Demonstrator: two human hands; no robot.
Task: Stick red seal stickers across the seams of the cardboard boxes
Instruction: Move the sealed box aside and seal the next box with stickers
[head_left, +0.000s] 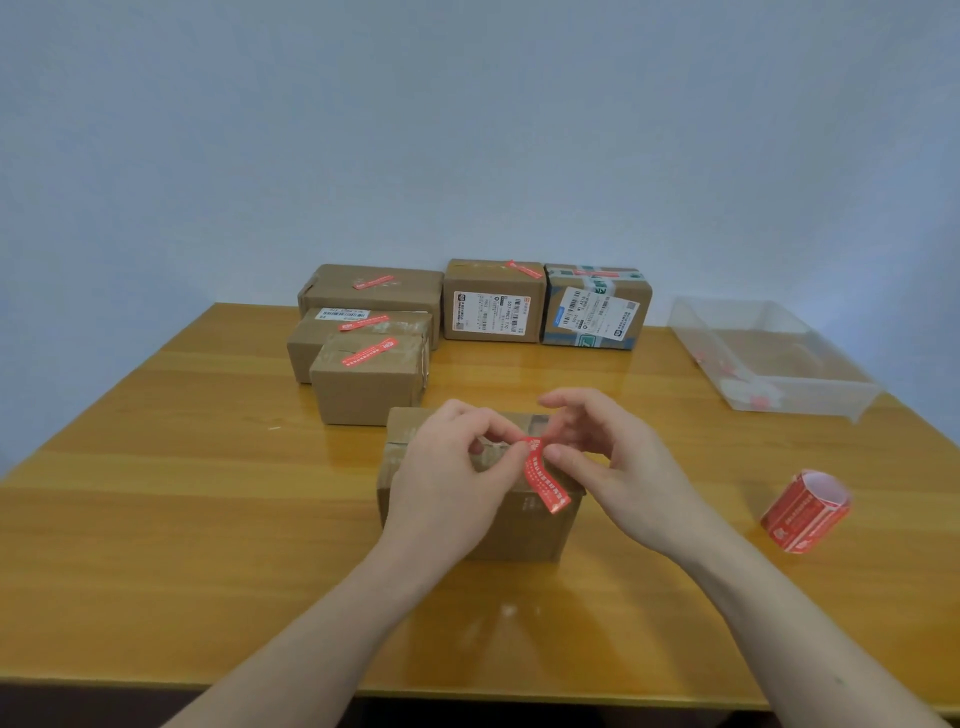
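The fingers (506, 457) of the left hand (447, 478) are curled and pinch the upper end of a red seal sticker (545, 478), and the right hand (618, 462) pinches the same end from the other side, with its other fingers spread loosely above. The sticker hangs down over the front top edge of the nearest cardboard box (519, 525), which stands on the wooden worktop (182, 519) in front of the person. Behind it, near the wall, five other boxes (371, 376) stand close together, each with a red sticker on its top. A roll of red stickers (805, 512) lies on the worktop to the right, well apart from the hands. A clear plastic tray (769, 358) stands at the far right.
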